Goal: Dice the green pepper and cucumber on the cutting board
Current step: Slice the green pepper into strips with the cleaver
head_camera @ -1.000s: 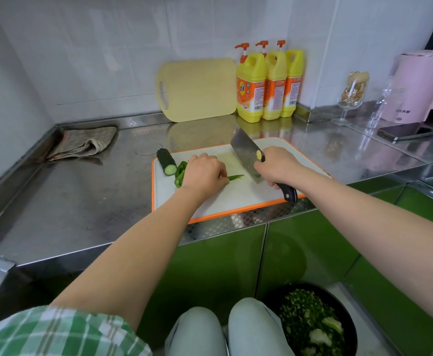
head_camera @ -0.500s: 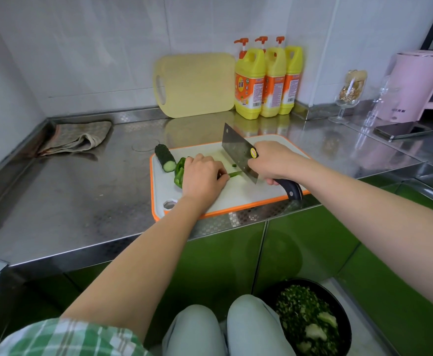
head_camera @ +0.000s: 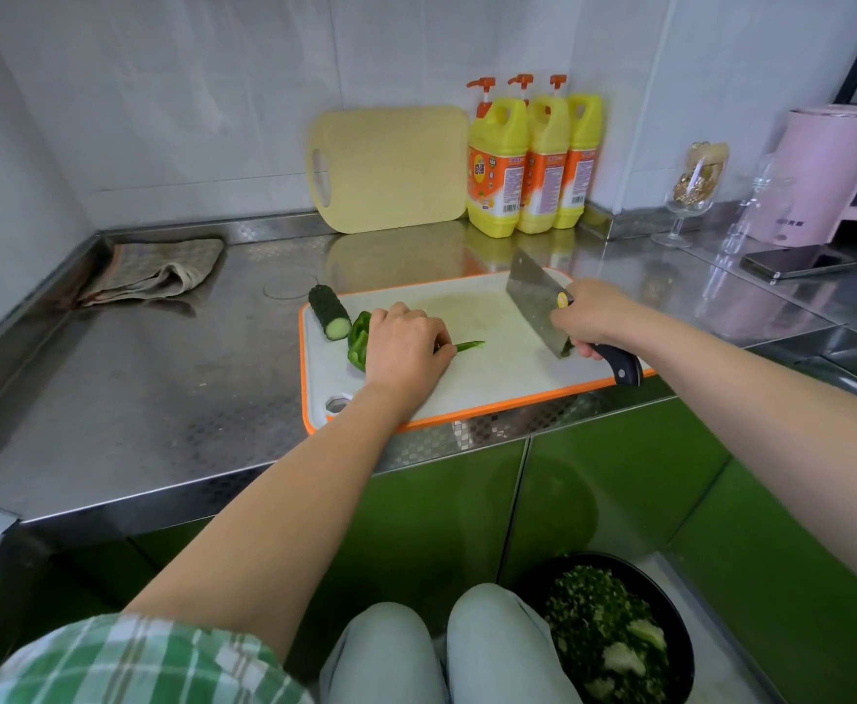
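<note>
A white cutting board (head_camera: 492,368) with an orange rim lies on the steel counter. On its left end sits a short dark cucumber piece (head_camera: 328,312), cut face toward me. Beside it lies the green pepper (head_camera: 358,340), mostly under my left hand (head_camera: 406,348), whose curled fingers press it down; a thin pepper strip (head_camera: 469,345) pokes out to the right. My right hand (head_camera: 591,317) grips the black handle of a cleaver (head_camera: 535,299), blade tip on the board's right part, well apart from the pepper. A small green bit sticks near the blade's heel.
A yellow board (head_camera: 390,167) leans on the wall beside three yellow detergent bottles (head_camera: 533,160). A folded cloth (head_camera: 157,269) lies at the back left. A glass (head_camera: 693,190), a pink kettle (head_camera: 827,175) and a phone (head_camera: 799,261) stand right. A black bin of scraps (head_camera: 614,637) is below.
The cleaver has moved right, away from my left hand and the pepper, to the board's right part. My left hand stays on the pepper.
</note>
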